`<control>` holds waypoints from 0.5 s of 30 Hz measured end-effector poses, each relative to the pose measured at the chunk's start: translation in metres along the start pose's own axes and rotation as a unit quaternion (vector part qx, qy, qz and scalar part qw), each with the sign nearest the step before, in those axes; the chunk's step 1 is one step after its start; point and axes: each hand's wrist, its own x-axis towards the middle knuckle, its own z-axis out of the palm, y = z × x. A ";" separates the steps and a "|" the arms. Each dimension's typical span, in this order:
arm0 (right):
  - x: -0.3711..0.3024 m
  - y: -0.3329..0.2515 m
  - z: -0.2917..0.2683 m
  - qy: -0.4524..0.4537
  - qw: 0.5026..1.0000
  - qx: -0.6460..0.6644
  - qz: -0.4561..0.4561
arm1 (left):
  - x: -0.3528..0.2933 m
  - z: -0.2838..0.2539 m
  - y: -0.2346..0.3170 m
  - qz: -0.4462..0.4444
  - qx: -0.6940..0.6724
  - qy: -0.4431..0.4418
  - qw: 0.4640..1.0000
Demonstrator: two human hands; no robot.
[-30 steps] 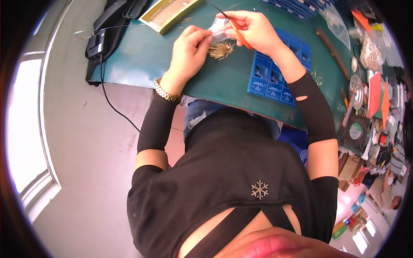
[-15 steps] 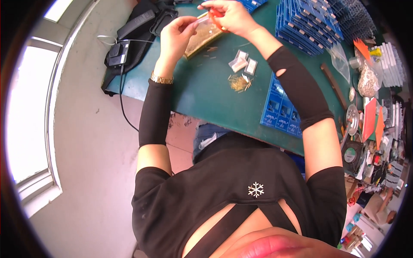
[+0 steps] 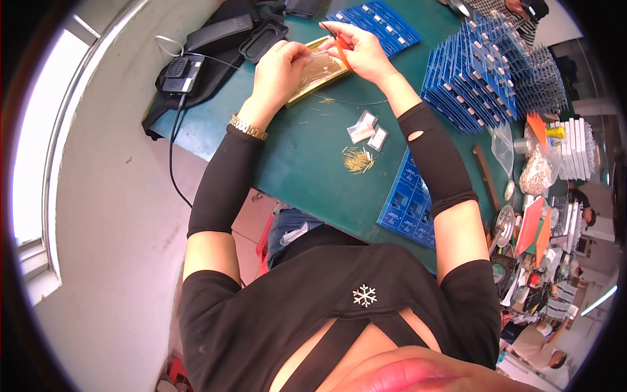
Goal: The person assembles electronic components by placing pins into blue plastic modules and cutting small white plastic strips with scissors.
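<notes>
My left hand (image 3: 282,72) is closed, its fingertips pinching what looks like a small clear plastic bag (image 3: 317,55), partly hidden by the fingers. Close to its right, my right hand (image 3: 364,53) is closed around a tool with orange handles (image 3: 343,53) and a dark end; its exact kind is unclear. Both hands are over a shallow yellow-rimmed tray (image 3: 320,85) with thin gold-coloured pieces in it. Nearer to me on the green table lie small labelled clear bags (image 3: 362,128) and a loose pile of thin gold-coloured pins (image 3: 357,161).
Blue circuit-board panels (image 3: 408,199) lie by my right forearm, with another panel (image 3: 375,26) behind the tray. Tall stacks of blue boards (image 3: 467,81) stand at right. A black bag (image 3: 215,78) with a cabled device (image 3: 181,75) occupies the left corner. Other people are in the background.
The view has shifted, showing more of the tray and the far boards. My hands have come slightly lower over the tray, and the orange-handled tool has turned more upright.
</notes>
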 end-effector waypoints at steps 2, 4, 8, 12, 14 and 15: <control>0.001 0.002 -0.004 -0.014 0.999 0.039 -0.002 | 0.002 0.000 0.001 -0.016 -0.006 0.003 1.000; 0.000 -0.003 -0.002 -0.009 1.000 0.016 0.005 | 0.003 0.000 0.000 -0.012 -0.029 0.003 1.000; -0.004 -0.013 0.000 0.003 0.999 0.012 0.035 | 0.002 0.000 0.001 -0.043 -0.063 0.000 0.997; -0.009 -0.020 -0.004 0.009 0.999 0.040 0.023 | 0.003 -0.001 0.000 -0.077 -0.098 -0.026 0.992; -0.010 -0.023 -0.004 0.007 0.999 0.020 0.038 | 0.003 -0.001 0.001 -0.063 -0.094 -0.028 0.993; -0.009 -0.025 -0.003 0.008 0.999 0.020 0.038 | 0.002 -0.001 0.000 -0.062 -0.095 -0.029 0.993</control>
